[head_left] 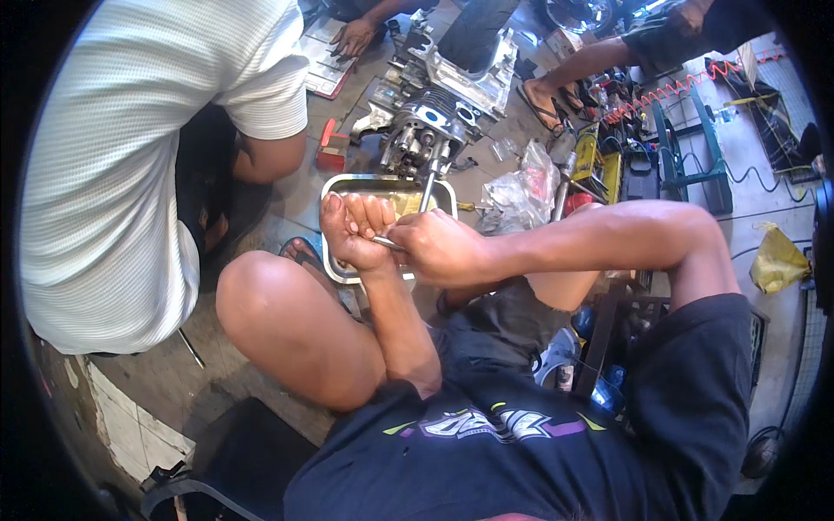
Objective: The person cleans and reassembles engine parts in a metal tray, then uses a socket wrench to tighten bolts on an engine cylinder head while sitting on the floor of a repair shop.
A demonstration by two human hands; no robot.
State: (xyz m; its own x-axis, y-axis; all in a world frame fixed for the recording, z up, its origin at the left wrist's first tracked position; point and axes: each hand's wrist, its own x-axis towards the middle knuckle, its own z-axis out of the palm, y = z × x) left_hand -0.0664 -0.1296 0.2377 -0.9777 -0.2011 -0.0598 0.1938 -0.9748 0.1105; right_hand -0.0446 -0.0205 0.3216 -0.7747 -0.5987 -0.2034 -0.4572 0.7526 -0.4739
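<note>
My right hand (pixel 441 247) is closed round the top of a T-handle wrench. The wrench's steel shaft (pixel 428 187) runs away from me to the engine (pixel 430 126), a grey metal block with its parts exposed on the floor. A short crossbar (pixel 389 243) sticks out of the right fist toward my left hand (pixel 358 233). The left hand is turned palm up, its fingers curled at the bar's end. Under both hands stands a shallow metal tray (pixel 450 198) with a yellowish thing in it, partly hidden by the hands.
A person in a white shirt (pixel 156 174) sits close on the left. Another person's hand (pixel 354 37) and a sandalled foot (pixel 543 106) are at the far side. Plastic bags (pixel 526 187), a red box (pixel 330 156), a green frame (pixel 695 156) and a red coiled hose (pixel 669 95) lie around.
</note>
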